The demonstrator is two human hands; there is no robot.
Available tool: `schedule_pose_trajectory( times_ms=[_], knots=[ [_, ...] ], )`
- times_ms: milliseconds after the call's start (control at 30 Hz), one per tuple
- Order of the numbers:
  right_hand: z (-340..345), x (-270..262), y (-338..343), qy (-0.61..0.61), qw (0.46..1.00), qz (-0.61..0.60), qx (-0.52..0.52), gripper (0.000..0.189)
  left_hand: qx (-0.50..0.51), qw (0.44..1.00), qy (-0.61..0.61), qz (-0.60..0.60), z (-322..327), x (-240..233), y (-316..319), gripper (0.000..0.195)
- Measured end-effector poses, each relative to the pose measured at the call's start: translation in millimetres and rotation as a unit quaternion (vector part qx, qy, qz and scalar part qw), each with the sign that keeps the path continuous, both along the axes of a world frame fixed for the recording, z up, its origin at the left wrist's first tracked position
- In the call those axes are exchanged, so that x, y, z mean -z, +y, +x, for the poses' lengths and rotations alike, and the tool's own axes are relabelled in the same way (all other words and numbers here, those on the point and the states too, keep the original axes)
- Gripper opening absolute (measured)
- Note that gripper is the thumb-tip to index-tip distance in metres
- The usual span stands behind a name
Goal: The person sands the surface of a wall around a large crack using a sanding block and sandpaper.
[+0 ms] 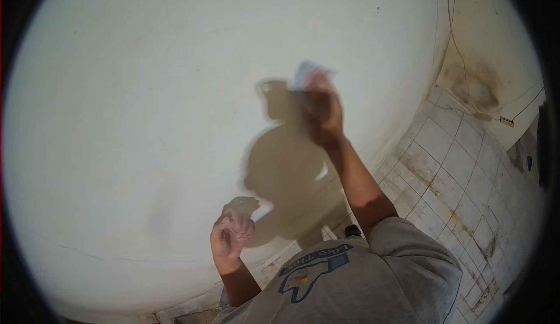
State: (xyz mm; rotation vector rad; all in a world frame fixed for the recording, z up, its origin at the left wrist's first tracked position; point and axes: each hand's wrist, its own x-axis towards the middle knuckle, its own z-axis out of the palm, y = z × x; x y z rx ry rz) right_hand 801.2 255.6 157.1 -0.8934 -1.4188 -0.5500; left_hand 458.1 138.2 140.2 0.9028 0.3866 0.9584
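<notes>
My right hand point(326, 111) is raised against the pale painted wall point(153, 105), gripping a thin bluish-white sheet or cloth point(302, 75). Motion blur hides what the piece is made of. Its upper part sticks out past my fingertips at the wall. Lower and to the left, my left hand point(232, 235) hovers close in front of the same wall with its fingers curled in. Whether anything sits inside those fingers cannot be made out. A dark shadow of my head and arms point(284, 157) falls on the wall between the two hands.
A stained tile floor point(442, 166) runs along the wall's foot on the right. On the adjoining wall, a cable point(457, 48) hangs down to a power strip point(506, 121), near a brown damp patch point(474, 85). A dark object point(544, 144) stands at the right edge.
</notes>
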Motion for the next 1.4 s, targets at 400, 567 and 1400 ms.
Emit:
schedule_pose_trajectory(
  times_ms=[400,567,1400],
  knots=[
    [-92.4,-17.7,-22.3,-0.159,0.979,-0.042,-0.117,0.051,-0.034,0.999,0.025,-0.027,3.9,-4.2,-0.4,0.029],
    [-38.7,-40.2,2.5,-0.086,0.995,-0.019,-0.055,0.047,-0.042,0.999,0.016,-0.023,10.2,-14.0,-4.3,0.027],
    [15.9,-82.2,14.6,0.274,0.961,0.045,0.014,0.045,-0.068,0.994,0.013,-0.083,2.5,-16.4,-16.5,0.035]
  ],
)
